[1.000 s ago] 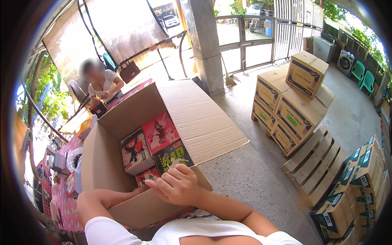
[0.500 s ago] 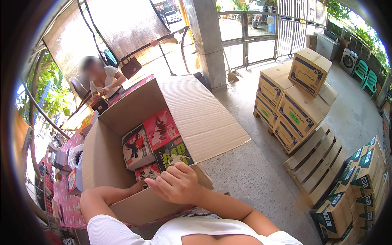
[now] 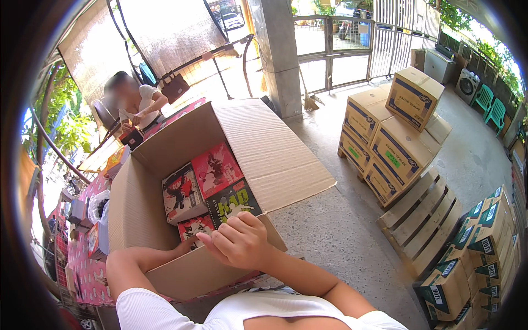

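Note:
A large open cardboard box [image 3: 129, 206] stands before me with stacks of notebooks inside. One stack has a pink-red cover [image 3: 217, 168], another a black cover with green lettering [image 3: 231, 199]. To their left lies a grey, red and black notebook stack [image 3: 182, 192]; nearest me is a red-and-white notebook [image 3: 195, 226]. My left hand [image 3: 188, 246] reaches into the box beside that nearest notebook, its fingers mostly hidden by the near wall and my other hand. Over the box's near right corner, my right hand [image 3: 237, 241] is curled closed with the thumb out; no object shows in it.
A box flap [image 3: 269, 148] folds out to the right. The pink patterned tabletop [image 3: 82, 275] holds more books. Beyond the box sits another person [image 3: 143, 107]. Stacked cartons [image 3: 404, 151], a wooden pallet [image 3: 423, 220] and green-marked cartons [image 3: 456, 286] stand on the right.
My view has shifted slightly. My left hand stays low in the box and my right hand stays curled over the near edge, with little movement. The notebooks have not visibly moved.

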`<state>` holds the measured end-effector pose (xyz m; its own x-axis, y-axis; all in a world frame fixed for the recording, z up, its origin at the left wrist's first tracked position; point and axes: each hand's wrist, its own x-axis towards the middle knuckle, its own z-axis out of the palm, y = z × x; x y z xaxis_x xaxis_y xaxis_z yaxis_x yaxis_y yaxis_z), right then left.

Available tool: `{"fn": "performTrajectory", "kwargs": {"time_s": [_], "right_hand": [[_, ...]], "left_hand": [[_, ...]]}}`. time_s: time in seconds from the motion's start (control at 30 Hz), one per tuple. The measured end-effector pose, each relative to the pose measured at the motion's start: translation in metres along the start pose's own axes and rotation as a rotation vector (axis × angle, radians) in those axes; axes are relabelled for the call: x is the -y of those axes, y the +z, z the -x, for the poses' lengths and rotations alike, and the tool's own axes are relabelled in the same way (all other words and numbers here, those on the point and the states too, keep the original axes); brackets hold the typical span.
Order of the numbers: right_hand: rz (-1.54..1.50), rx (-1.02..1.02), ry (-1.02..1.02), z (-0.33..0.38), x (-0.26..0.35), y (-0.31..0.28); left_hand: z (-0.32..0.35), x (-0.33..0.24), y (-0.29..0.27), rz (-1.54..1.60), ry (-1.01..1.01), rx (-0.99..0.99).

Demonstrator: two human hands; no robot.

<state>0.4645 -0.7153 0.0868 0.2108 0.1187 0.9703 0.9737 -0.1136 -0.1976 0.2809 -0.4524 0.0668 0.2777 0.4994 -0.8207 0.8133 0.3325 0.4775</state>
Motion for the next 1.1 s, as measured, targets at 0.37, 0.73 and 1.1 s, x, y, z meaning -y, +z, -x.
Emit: {"fn": "performTrajectory", "kwargs": {"time_s": [0.37,0.73,1.1], "right_hand": [[0.011,-0.007,-0.001,-0.002,-0.001,-0.003],[0.001,0.021,0.010,0.002,-0.003,-0.001],[0.053,0.218,0.049,0.000,0.001,-0.007]], "left_hand": [[-0.015,-0.040,0.045,-0.044,0.069,0.066],[-0.024,-0.073,0.080,-0.057,0.167,0.116],[0.142,-0.121,-0.007,0.240,0.685,0.043]]}}
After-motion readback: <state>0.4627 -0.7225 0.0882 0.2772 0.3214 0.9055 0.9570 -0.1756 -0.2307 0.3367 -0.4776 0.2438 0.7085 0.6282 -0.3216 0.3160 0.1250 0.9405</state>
